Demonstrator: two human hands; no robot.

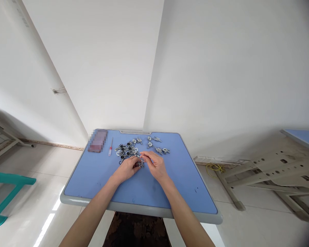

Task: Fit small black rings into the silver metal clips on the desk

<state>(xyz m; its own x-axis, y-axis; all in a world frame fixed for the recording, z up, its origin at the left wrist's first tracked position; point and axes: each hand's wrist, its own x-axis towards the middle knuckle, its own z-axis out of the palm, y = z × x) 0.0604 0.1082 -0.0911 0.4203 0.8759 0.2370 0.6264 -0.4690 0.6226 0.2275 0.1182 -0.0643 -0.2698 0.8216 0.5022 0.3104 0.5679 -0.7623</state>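
Observation:
My left hand point(130, 167) is closed around a small silver metal fitting point(141, 165) near the middle of the table. Close beside it, my right hand point(156, 166) has its thumb and fingers drawn together over the fitting; whatever is between the fingertips is too small to make out. Just beyond my left hand lies a pile of similar silver fittings with round black parts point(128, 149). Farther right, several loose silver metal fittings point(158, 150) are spread out on the blue tabletop point(185, 185).
A screwdriver point(110, 147) with a clear and red handle lies left of the pile. Near the far left corner is a partly blurred phone-like flat object point(99, 140). A green stool point(7, 192) stands at left, another desk point(273, 171) at right, and a wall behind.

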